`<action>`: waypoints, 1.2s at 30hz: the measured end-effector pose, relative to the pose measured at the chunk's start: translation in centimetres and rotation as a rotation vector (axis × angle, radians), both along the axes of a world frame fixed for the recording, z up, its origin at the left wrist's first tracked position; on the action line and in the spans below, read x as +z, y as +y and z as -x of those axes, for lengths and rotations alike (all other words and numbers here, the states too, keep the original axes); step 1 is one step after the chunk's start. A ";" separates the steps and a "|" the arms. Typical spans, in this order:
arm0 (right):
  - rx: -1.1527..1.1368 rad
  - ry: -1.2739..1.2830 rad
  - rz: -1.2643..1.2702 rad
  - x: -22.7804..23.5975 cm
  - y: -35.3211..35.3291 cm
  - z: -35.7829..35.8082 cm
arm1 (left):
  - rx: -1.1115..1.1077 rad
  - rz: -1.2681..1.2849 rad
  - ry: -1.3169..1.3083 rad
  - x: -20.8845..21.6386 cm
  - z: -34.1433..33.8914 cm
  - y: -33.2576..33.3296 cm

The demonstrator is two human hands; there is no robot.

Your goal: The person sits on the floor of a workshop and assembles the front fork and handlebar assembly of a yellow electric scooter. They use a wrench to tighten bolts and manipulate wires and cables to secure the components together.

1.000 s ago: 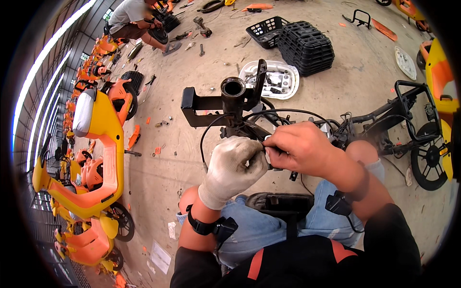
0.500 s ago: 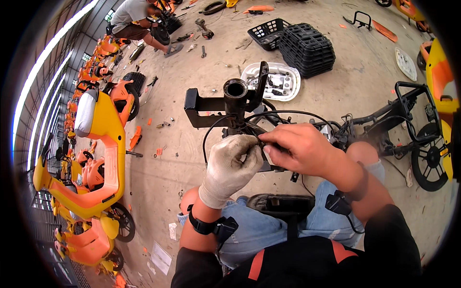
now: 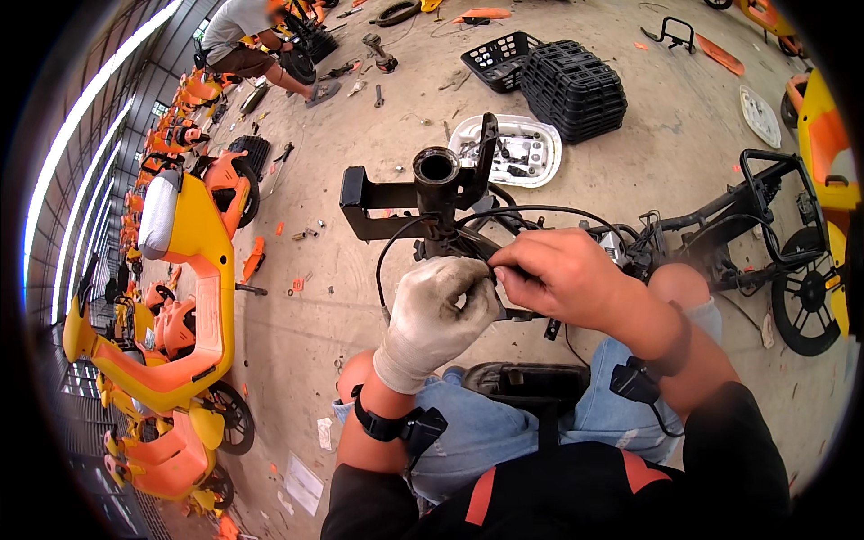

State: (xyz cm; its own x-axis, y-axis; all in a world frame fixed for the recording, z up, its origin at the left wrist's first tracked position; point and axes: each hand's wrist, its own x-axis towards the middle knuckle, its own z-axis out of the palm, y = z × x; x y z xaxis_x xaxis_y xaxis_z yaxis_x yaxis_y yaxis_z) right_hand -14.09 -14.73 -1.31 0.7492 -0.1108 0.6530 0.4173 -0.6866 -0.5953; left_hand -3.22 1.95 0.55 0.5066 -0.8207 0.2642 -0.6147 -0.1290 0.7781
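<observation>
My left hand [image 3: 443, 308], in a pale work glove with dark smudges, is closed in a pinch, thumb and forefinger forming a ring. My bare right hand [image 3: 562, 279] pinches right beside the gloved fingertips, which it touches or nearly touches. Whatever lies between the fingers is small, dark and mostly hidden. Just beyond both hands stands a black scooter frame with an upright open steering tube [image 3: 437, 167] and a flat bracket [image 3: 356, 200] on its left. Black cables [image 3: 549, 210] loop out around the tube, and some run down toward my fingertips.
A white tray [image 3: 548, 171] of small parts lies behind the frame, near stacked black baskets [image 3: 576, 90]. A yellow-orange scooter body [image 3: 216, 306] stands left. Another black frame [image 3: 720, 236] with a wheel is at right. Another person [image 3: 245, 40] bends over a wheel at far left.
The view has shifted slightly, and the steering tube sits a little farther left. My left hand has turned a little, its finger ring now more open to view. Both hands stay pinched together.
</observation>
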 end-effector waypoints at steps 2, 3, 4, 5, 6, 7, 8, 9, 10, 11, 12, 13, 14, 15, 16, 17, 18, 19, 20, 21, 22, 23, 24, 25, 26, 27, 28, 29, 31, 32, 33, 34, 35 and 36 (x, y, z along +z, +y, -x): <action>-0.008 0.003 -0.013 0.0 0.1 0.0 | 0.053 -0.022 0.128 0.0 0.1 0.0; -0.013 0.004 -0.019 0.0 0.1 0.0 | 0.079 -0.032 0.191 0.0 0.1 -0.1; -0.016 0.003 -0.007 0.0 0.1 0.0 | 0.082 -0.033 0.192 0.1 0.1 -0.1; -0.016 0.002 0.005 -0.2 0.1 -0.1 | 0.087 -0.034 0.195 0.2 0.1 -0.1; -0.017 0.002 0.016 -0.3 0.1 -0.1 | 0.093 -0.035 0.197 0.2 0.1 -0.1; -0.010 0.009 0.032 -0.3 0.1 -0.1 | 0.057 -0.027 0.089 0.2 0.0 -0.1; -0.003 0.017 0.047 -0.2 0.0 -0.1 | 0.022 -0.020 -0.018 0.2 -0.1 -0.1; 0.005 0.025 0.061 -0.2 -0.1 -0.1 | -0.012 -0.014 -0.125 0.2 -0.1 0.0; 0.015 0.026 0.052 -0.3 -0.1 -0.2 | -0.023 -0.008 -0.145 0.2 -0.1 0.0; 0.018 0.028 0.044 -0.3 -0.3 -0.1 | -0.041 -0.001 -0.166 0.4 -0.1 -0.2; 0.021 0.029 0.036 -0.2 -0.3 0.0 | -0.059 0.007 -0.186 0.5 -0.1 -0.3; 0.013 0.030 0.012 -0.2 -0.3 0.1 | -0.076 0.008 -0.209 0.7 0.0 -0.5; 0.007 0.030 -0.012 -0.2 -0.2 0.1 | -0.089 0.009 -0.233 1.0 0.1 -0.5; 0.001 0.031 -0.036 -0.1 -0.1 0.1 | -0.104 0.010 -0.256 1.1 0.2 -0.6; 0.001 0.014 -0.026 -0.1 -0.1 0.1 | -0.104 0.011 -0.258 1.1 0.2 -0.6; 0.003 -0.002 -0.016 -0.2 0.0 0.0 | -0.102 0.011 -0.260 1.1 0.2 -0.5; 0.004 -0.018 -0.007 -0.2 0.0 -0.1 | -0.101 0.011 -0.262 1.0 0.3 -0.4; 0.003 -0.036 -0.007 -0.3 0.0 -0.1 | -0.090 0.019 -0.246 0.9 0.4 -0.3; 0.000 -0.057 -0.007 -0.3 0.1 -0.1 | -0.082 0.026 -0.232 0.9 0.4 -0.4; -0.003 -0.077 -0.007 -0.3 0.1 -0.1 | -0.073 0.034 -0.219 0.9 0.5 -0.4; -0.019 -0.086 -0.008 -0.3 0.2 -0.1 | -0.076 0.036 -0.214 0.9 0.5 -0.4; -0.034 -0.095 -0.009 -0.3 0.3 -0.1 | -0.077 0.037 -0.209 0.9 0.5 -0.4; -0.049 -0.104 -0.009 -0.3 0.4 -0.2 | -0.078 0.038 -0.204 0.8 0.4 -0.4; -0.054 -0.108 -0.024 -0.2 0.5 -0.2 | -0.085 0.049 -0.155 0.8 0.4 -0.3; -0.060 -0.112 -0.038 -0.1 0.6 -0.2 | -0.091 0.060 -0.104 0.7 0.3 -0.2; -0.065 -0.115 -0.052 0.0 0.6 -0.1 | -0.097 0.071 -0.054 0.7 0.3 -0.1; -0.052 -0.096 -0.081 0.0 0.5 0.0 | -0.099 0.064 -0.013 0.7 0.3 -0.1; -0.038 -0.076 -0.110 0.0 0.5 0.1 | -0.099 0.056 0.028 0.7 0.3 0.0; -0.009 -0.030 -0.192 0.1 0.4 0.3 | -0.097 0.062 0.130 0.6 0.4 0.1; 0.008 -0.005 -0.245 0.1 0.5 0.3 | -0.094 0.074 0.191 0.6 0.5 0.2; 0.025 0.021 -0.297 0.2 0.5 0.4 | -0.090 0.087 0.252 0.6 0.5 0.3; 0.036 0.039 -0.326 0.3 0.5 0.5 | -0.118 0.064 0.260 0.6 0.5 0.5; 0.046 0.055 -0.355 0.5 0.5 0.6 | -0.148 0.042 0.267 0.7 0.2 0.7; 0.056 0.071 -0.382 0.6 0.5 0.6 | -0.177 0.020 0.274 0.8 0.1 0.8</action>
